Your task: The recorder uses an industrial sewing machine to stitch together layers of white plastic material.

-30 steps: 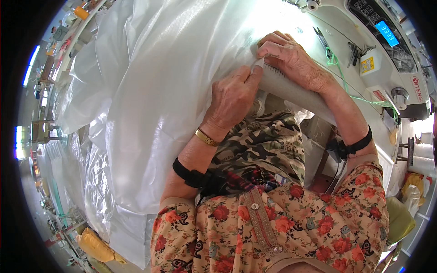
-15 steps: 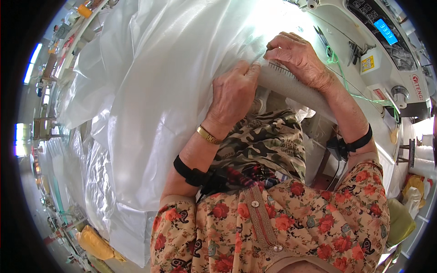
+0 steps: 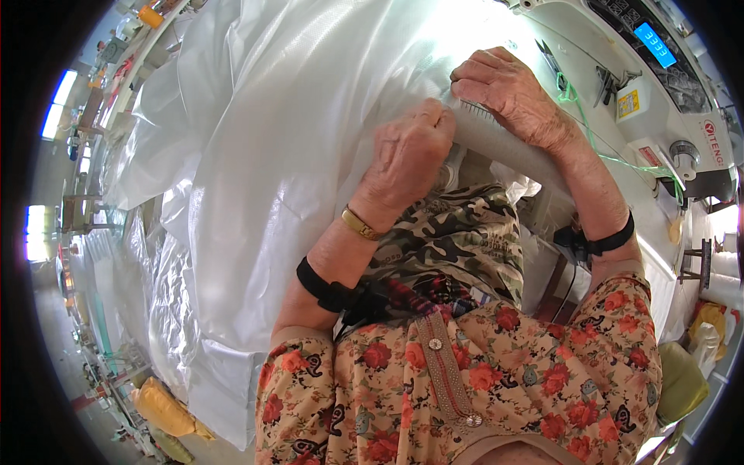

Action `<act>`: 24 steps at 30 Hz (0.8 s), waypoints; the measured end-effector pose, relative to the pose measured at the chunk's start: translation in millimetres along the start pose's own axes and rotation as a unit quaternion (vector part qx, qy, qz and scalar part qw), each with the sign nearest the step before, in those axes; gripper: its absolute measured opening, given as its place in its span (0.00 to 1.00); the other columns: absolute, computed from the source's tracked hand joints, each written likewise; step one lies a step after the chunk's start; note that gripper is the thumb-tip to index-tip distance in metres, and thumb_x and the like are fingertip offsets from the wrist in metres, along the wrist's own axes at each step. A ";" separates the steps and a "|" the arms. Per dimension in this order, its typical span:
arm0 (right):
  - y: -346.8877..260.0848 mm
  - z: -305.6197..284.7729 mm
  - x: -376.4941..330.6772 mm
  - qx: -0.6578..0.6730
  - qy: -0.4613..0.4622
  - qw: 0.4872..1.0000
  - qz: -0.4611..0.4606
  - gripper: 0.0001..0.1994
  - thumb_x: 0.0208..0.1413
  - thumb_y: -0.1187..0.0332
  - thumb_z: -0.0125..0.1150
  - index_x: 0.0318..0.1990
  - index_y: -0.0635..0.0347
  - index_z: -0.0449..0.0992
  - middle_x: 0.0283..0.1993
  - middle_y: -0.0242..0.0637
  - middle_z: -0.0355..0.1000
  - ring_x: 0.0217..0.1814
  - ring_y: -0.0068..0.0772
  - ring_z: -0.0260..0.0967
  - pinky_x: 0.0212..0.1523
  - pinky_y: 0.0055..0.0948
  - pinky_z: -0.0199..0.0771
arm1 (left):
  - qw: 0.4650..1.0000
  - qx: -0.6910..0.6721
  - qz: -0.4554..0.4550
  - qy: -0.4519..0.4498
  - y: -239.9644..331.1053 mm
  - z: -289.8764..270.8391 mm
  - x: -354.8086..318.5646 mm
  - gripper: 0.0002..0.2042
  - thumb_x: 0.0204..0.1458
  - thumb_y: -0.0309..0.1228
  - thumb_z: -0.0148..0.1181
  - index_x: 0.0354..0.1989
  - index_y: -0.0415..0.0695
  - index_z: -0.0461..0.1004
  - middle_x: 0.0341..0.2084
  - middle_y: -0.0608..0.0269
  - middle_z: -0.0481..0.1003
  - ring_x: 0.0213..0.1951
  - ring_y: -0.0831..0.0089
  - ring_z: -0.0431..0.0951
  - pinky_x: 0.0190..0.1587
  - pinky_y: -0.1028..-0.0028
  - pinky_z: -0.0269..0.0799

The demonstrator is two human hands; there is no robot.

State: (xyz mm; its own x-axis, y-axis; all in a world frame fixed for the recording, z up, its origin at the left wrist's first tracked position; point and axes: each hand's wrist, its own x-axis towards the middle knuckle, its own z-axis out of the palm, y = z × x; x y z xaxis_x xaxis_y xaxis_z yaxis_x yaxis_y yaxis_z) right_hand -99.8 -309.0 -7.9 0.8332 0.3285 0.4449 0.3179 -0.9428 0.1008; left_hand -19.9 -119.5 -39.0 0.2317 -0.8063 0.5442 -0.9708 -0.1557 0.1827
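Observation:
A large sheet of translucent white plastic film (image 3: 263, 178) spreads over the left side and hangs down in folds. My left hand (image 3: 409, 151) is closed at the film's right edge, its fingers curled and slightly blurred. Close beside it my right hand (image 3: 511, 93) pinches the film's edge between thumb and fingers, above the table's front edge. Part of a ruler scale (image 3: 477, 108) shows along that edge, under the right hand. The fingertips of both hands hide most of the gripped edge.
A white sewing machine (image 3: 659, 108) with a lit blue display stands at the right. Dark-handled snips (image 3: 549, 56) lie on the white table beside green thread (image 3: 573, 97). A yellow-orange bundle (image 3: 163, 407) sits at the lower left, an olive cushion (image 3: 682, 384) at the lower right.
My left hand has shifted slightly right and its fingers have curled more. The right hand has moved a little up, its fingers closing closer together on the film's edge.

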 end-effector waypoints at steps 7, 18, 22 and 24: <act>-4.5 0.4 4.1 -0.046 0.020 0.998 -0.024 0.11 0.40 0.71 0.58 0.36 0.54 0.74 0.41 0.31 0.70 0.47 0.30 0.68 0.52 0.32 0.67 | 1.000 -0.015 0.021 0.011 1.3 4.9 -0.5 0.07 0.45 0.22 0.54 0.34 0.40 0.71 0.27 0.60 0.66 0.29 0.64 0.75 0.28 0.67 0.71; -12.2 2.5 6.0 0.070 -0.004 0.996 0.048 0.11 0.47 0.75 0.57 0.40 0.55 0.70 0.38 0.33 0.70 0.43 0.39 0.72 0.46 0.33 0.75 | 0.999 -0.037 -0.001 -0.001 1.1 2.0 -1.3 0.17 0.46 0.20 0.53 0.47 0.38 0.71 0.26 0.58 0.68 0.29 0.61 0.75 0.28 0.67 0.72; -9.3 5.0 3.0 0.109 0.019 0.991 0.072 0.14 0.45 0.81 0.57 0.41 0.57 0.69 0.40 0.36 0.73 0.41 0.43 0.71 0.44 0.36 0.74 | 0.998 -0.006 -0.009 -0.056 0.3 -1.9 1.7 0.18 0.48 0.20 0.52 0.51 0.35 0.68 0.29 0.53 0.71 0.30 0.57 0.77 0.30 0.65 0.73; -5.8 2.8 5.1 0.110 0.019 0.991 0.080 0.12 0.50 0.81 0.55 0.42 0.57 0.69 0.41 0.36 0.72 0.40 0.41 0.73 0.44 0.34 0.76 | 0.997 -0.018 -0.017 -0.074 0.3 -3.4 5.6 0.18 0.48 0.20 0.52 0.50 0.33 0.68 0.30 0.51 0.72 0.31 0.56 0.78 0.31 0.64 0.73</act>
State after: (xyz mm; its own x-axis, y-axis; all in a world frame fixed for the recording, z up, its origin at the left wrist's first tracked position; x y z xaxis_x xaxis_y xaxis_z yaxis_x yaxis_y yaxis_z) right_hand -96.0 -301.7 -8.7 0.8640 0.1698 0.4740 0.2781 -0.9458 -0.1680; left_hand -18.7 -122.1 -33.2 0.2502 -0.8767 0.4108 -0.9591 -0.1662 0.2294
